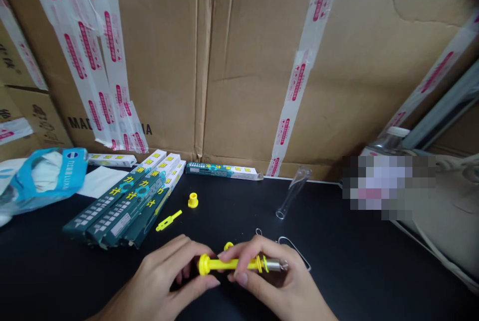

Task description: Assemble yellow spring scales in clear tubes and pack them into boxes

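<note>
Grip of each hand is pinched on a thin yellow plastic rod (221, 264) over the black desk (337, 246): left hand (168, 271) at its round end, right hand (275, 276) near its silver metal tip. Soft, straight holding should stop bending.

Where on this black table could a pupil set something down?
The table is bare right of the glass tube and bent wire. Another patch lies left of the left hand, in front of the boxes. Back left is crowded with boxes and a bag.
</note>
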{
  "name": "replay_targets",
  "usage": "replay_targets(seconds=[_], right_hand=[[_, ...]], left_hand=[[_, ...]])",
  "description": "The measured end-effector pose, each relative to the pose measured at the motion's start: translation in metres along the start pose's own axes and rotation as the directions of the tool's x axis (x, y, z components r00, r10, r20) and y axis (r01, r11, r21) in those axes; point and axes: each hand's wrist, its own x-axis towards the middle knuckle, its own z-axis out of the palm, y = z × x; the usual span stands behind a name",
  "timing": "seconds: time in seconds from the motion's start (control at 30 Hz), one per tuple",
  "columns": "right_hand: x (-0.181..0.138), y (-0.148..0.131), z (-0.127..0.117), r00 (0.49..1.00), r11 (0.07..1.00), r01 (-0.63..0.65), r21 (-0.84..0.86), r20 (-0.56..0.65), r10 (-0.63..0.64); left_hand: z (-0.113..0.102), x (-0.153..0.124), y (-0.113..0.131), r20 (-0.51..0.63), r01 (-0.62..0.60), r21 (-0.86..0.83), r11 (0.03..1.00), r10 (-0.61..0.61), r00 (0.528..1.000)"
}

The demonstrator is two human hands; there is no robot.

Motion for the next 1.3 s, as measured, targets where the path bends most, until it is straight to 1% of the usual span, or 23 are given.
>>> replay_targets(seconds=[0.1, 0.17, 0.23, 0.3, 0.37, 0.43, 0.47, 0.53, 0.6, 0.63, 0.67, 0.7, 0.73, 0.77, 0.9, 1.0, 1.07, 1.13, 1.2, 1.3], right_hand=[[0.0, 0.002, 0.001, 0.998, 0.998, -0.046, 0.032, -0.042, 0.047], [0.0, 0.004, 0.0, 0.995, 0.998, -0.045, -0.035, -0.087, 0.042], [0.0, 0.007, -0.002, 0.991, 0.98, -0.009, -0.198, -0.132, -0.017], [0.0, 0.01, -0.006, 0.981, 0.91, 0.07, -0.409, -0.139, -0.138], [-0.001, 0.013, -0.008, 0.955, 0.793, 0.185, -0.58, -0.085, -0.285], [-0.001, 0.014, -0.008, 0.914, 0.656, 0.3, -0.693, 0.013, -0.405], [-0.002, 0.013, -0.008, 0.893, 0.574, 0.348, -0.741, 0.075, -0.445], [-0.002, 0.011, -0.005, 0.853, 0.391, 0.414, -0.822, 0.201, -0.481], [-0.003, 0.007, -0.002, 0.826, 0.217, 0.447, -0.868, 0.307, -0.473], [-0.003, 0.005, 0.0, 0.812, 0.151, 0.46, -0.875, 0.345, -0.471], [-0.003, 0.004, 0.0, 0.8, 0.103, 0.471, -0.876, 0.375, -0.468], [-0.004, 0.003, 0.001, 0.794, 0.077, 0.481, -0.873, 0.397, -0.461], [-0.004, 0.003, 0.001, 0.796, 0.069, 0.484, -0.872, 0.407, -0.449], [-0.004, 0.004, 0.002, 0.804, 0.08, 0.483, -0.872, 0.406, -0.434], [-0.005, 0.013, 0.004, 0.843, 0.206, 0.479, -0.853, 0.382, -0.379], [-0.005, 0.02, 0.006, 0.845, 0.257, 0.503, -0.825, 0.408, -0.345], [-0.005, 0.021, 0.007, 0.852, 0.272, 0.502, -0.821, 0.415, -0.32], [-0.006, 0.021, 0.005, 0.873, 0.313, 0.474, -0.823, 0.394, -0.288], [-0.006, 0.019, 0.002, 0.905, 0.393, 0.42, -0.818, 0.344, -0.252], [-0.007, 0.017, -0.002, 0.955, 0.556, 0.294, -0.778, 0.221, -0.197]], left_hand=[[-0.002, 0.002, 0.001, -0.019, -0.013, -0.011, 1.0, 0.013, 1.0], [-0.003, 0.003, 0.001, -0.029, -0.006, -0.02, 1.0, 0.005, 1.0], [-0.003, 0.003, 0.0, -0.041, 0.008, -0.032, 0.999, -0.009, 0.999], [-0.003, 0.004, -0.003, -0.058, 0.022, -0.059, 0.998, -0.025, 0.998], [-0.003, 0.005, -0.005, -0.058, 0.042, -0.102, 0.994, -0.048, 0.997], [-0.003, 0.006, -0.005, -0.04, 0.066, -0.14, 0.988, -0.072, 0.997], [-0.004, 0.007, -0.004, -0.038, 0.075, -0.152, 0.986, -0.082, 0.996], [-0.005, 0.009, -0.001, -0.045, 0.078, -0.159, 0.984, -0.086, 0.995], [-0.007, 0.011, 0.003, -0.05, 0.045, -0.15, 0.988, -0.053, 0.997], [-0.009, 0.011, 0.005, -0.046, 0.023, -0.138, 0.99, -0.03, 0.998], [-0.01, 0.012, 0.007, -0.031, 0.002, -0.122, 0.993, -0.006, 1.0], [-0.011, 0.013, 0.008, -0.011, -0.016, -0.105, 0.994, 0.015, 1.0], [-0.012, 0.013, 0.009, 0.013, -0.029, -0.089, 0.996, 0.03, 0.999], [-0.012, 0.014, 0.01, 0.03, -0.038, -0.078, 0.996, 0.04, 0.999], [-0.014, 0.013, 0.013, 0.091, -0.13, -0.072, 0.989, 0.136, 0.986], [-0.014, 0.011, 0.018, 0.16, -0.229, -0.057, 0.972, 0.235, 0.959], [-0.013, 0.01, 0.02, 0.113, -0.239, -0.08, 0.968, 0.247, 0.962], [-0.011, 0.01, 0.019, 0.025, -0.183, -0.116, 0.976, 0.187, 0.982], [-0.009, 0.01, 0.014, -0.026, -0.075, -0.132, 0.988, 0.072, 0.997], [-0.002, 0.008, -0.001, -0.014, 0.094, -0.163, 0.982, -0.098, 0.995]])
